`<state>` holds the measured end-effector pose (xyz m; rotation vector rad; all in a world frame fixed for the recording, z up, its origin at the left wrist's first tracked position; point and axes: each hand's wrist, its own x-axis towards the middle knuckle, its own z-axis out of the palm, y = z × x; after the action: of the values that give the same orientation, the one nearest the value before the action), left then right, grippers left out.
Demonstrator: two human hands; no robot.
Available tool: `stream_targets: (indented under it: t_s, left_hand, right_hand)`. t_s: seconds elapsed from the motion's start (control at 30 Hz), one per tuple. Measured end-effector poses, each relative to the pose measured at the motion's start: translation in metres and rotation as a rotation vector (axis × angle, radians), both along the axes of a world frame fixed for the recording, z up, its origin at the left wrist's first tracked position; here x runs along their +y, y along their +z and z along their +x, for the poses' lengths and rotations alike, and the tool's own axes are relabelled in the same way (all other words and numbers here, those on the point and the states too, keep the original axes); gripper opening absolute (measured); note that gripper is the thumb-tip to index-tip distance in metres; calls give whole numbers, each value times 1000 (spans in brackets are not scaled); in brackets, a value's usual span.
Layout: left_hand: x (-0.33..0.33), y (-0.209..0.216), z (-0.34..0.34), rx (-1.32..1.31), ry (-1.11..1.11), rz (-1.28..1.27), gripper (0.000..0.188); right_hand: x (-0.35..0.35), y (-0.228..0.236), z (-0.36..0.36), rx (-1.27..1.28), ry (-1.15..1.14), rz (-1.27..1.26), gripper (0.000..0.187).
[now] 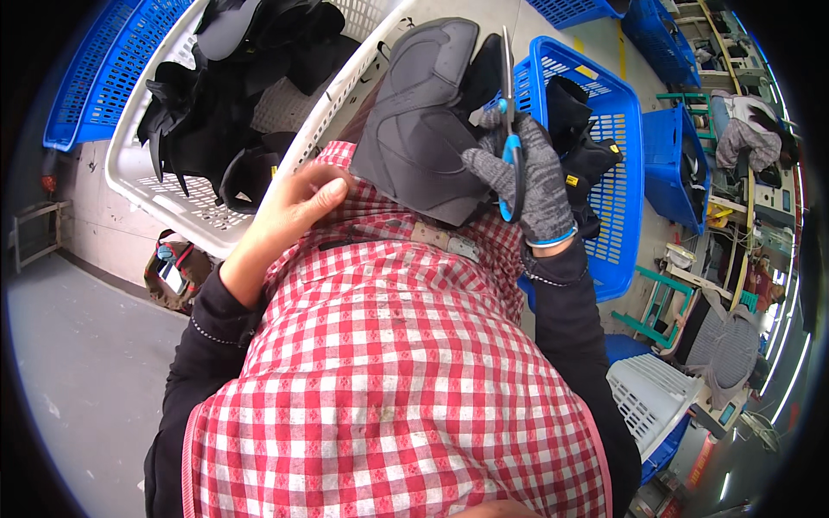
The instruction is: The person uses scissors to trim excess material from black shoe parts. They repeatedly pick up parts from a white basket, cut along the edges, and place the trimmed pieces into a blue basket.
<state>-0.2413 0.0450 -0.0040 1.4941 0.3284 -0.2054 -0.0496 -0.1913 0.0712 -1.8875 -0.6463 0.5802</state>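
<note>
A black moulded padded piece [423, 129] with raised, stitched-looking panels lies across my lap; its exact kind I cannot tell. My right hand [527, 173], in a grey knit glove, grips scissors [511, 142] with blue-and-black handles. Their blades look closed and point away from me, beside another dark part [484, 73] of the piece or a second one. The gloved thumb reaches over the padded piece's right edge. My bare left hand [302, 203] rests by the white basket's edge, thumb apart from loosely bent fingers, with nothing visible in it. It is a little left of the padded piece.
A large white basket [250, 229] with several black pieces [190, 112] stands at my left. Close on my right is a blue basket [629, 155] holding more black pieces. Blue crates [104, 95] stand far left, others [673, 164] farther right. A checked apron [389, 345] covers my lap.
</note>
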Motion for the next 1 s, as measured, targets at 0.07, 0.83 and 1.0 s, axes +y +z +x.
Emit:
stream_targets:
  t_s: [0.07,0.83,1.0]
  left_hand:
    - [-17,2,2,129,-31,-616,63]
    - [65,42,165,-172,-46,76,52]
    - [49,40,171,-353,-17,386,85]
  right_hand:
    - [10,2,-8,-142,44,34,46]
    - [-75,-4,-24,710,120,65,31]
    - [-67,1,-19,717,67,40,30]
